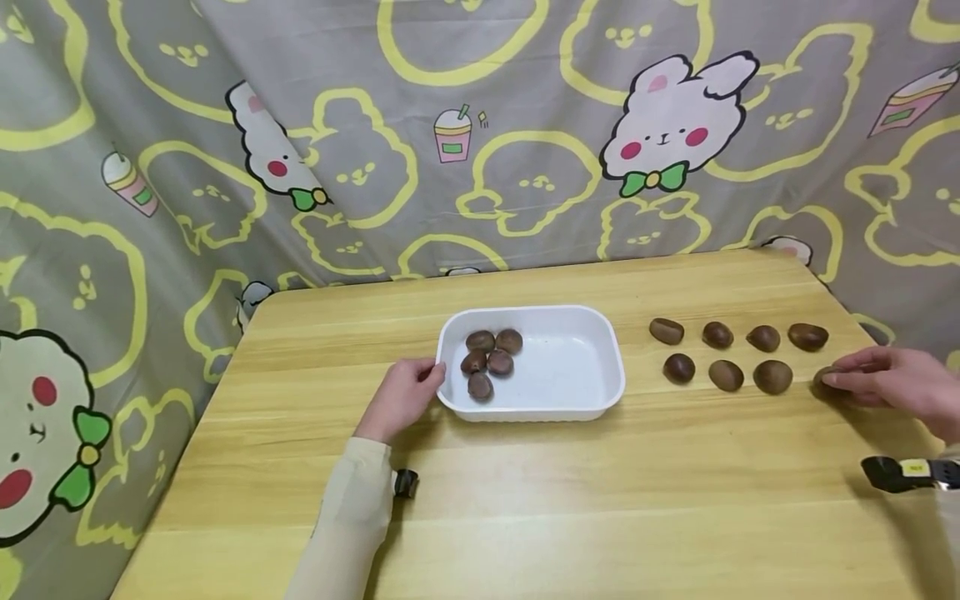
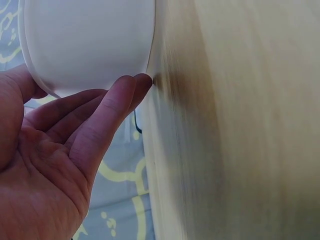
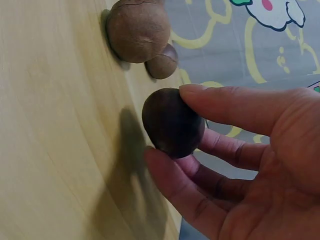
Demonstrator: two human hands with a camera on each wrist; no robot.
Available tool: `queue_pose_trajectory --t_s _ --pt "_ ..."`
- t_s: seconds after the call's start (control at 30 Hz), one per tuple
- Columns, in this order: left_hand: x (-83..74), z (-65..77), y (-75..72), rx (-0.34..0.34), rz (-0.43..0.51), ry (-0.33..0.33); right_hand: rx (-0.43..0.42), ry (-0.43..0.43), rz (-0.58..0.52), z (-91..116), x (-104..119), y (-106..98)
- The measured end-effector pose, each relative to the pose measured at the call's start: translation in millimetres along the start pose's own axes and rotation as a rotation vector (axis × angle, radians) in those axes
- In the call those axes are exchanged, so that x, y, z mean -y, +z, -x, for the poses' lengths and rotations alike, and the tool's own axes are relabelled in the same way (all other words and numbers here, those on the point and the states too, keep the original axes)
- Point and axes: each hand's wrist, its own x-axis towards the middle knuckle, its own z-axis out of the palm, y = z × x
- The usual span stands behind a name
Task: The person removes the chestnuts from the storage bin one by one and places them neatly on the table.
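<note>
My left hand grips the left end of a white plastic tray; in the left wrist view its thumb and fingers are at the rim. Several brown chestnuts lie in the tray's left half. At the far right, my right hand pinches a dark chestnut between thumb and fingers. Whether that nut still touches the table cannot be told. To the left of this hand, several more chestnuts lie on the table in two rows.
The wooden table has its back edge along a grey patterned curtain, which also hangs at the left. Black bands with cameras are on the wrists. Between the tray and the two rows lies a strip of tabletop.
</note>
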Motion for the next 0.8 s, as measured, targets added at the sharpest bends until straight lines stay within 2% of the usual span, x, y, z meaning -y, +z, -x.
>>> queue_pose_trajectory --t_s 0.37,0.6,0.8 --pt "-2.3 -1.9 1.7 0.006 -0.001 0.008 0.011 -0.015 0.079 -1 -12 2" --pt "-1.9 -2.8 1.5 -0.001 0.0 0.01 -0.038 -0.035 0.096 -4 -17 2" --pt "-0.4 -1.8 1.7 -0.004 -0.003 0.003 -0.036 -0.023 0.114 -8 -16 1"
